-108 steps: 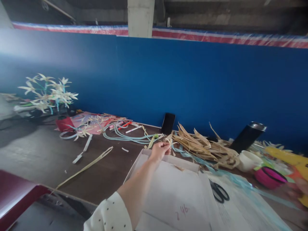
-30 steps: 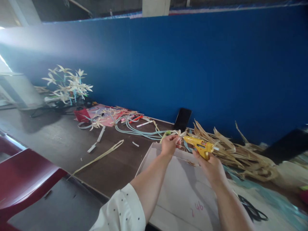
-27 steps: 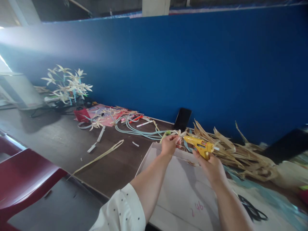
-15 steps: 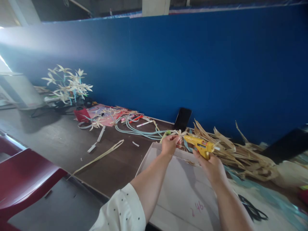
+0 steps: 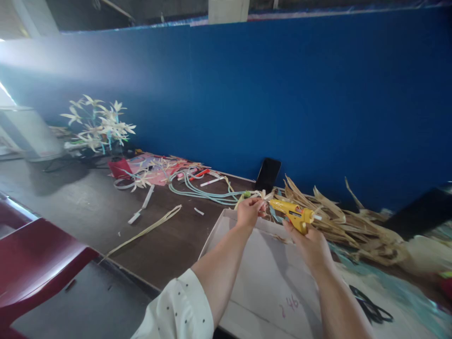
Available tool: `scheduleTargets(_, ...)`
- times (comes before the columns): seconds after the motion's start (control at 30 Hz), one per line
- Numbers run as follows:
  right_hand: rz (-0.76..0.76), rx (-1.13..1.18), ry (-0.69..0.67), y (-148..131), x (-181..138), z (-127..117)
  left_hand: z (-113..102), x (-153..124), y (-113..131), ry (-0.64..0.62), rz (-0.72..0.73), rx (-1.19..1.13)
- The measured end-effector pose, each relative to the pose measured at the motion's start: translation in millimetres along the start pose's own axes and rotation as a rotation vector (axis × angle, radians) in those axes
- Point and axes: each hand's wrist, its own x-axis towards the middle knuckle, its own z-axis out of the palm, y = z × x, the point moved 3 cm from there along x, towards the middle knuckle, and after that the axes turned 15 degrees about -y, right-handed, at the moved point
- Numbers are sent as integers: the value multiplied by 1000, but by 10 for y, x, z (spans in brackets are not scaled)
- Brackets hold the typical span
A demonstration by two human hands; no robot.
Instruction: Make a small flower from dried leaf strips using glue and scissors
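My right hand [image 5: 307, 240] grips a yellow glue gun [image 5: 291, 211] by its handle, with a white glue stick poking out of the back. Its nozzle points left, close to a small pale husk flower [image 5: 264, 196] pinched in the fingers of my left hand [image 5: 250, 211]. Whether the nozzle touches the petals I cannot tell. Both hands are above the far edge of a white box lid [image 5: 268, 278] marked with pink handwritten figures.
Dried corn husks [image 5: 342, 226] lie to the right, and a black phone [image 5: 268, 174] leans on the blue partition [image 5: 300, 94]. Light-blue cords [image 5: 197, 193], a husk strip [image 5: 148, 230] and a vase of husk flowers [image 5: 106, 125] are to the left. A red chair [image 5: 38, 263] stands lower left.
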Motion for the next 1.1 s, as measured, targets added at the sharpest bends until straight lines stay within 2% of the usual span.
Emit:
scheduleTargets(0.63, -40, -16, 0, -36, -10, -8, -14, 20, -32, -9, 14, -2)
scheduleTargets(1.1, 10, -17, 13, -55, -33, -11, -5, 12, -10, -3, 2, 10)
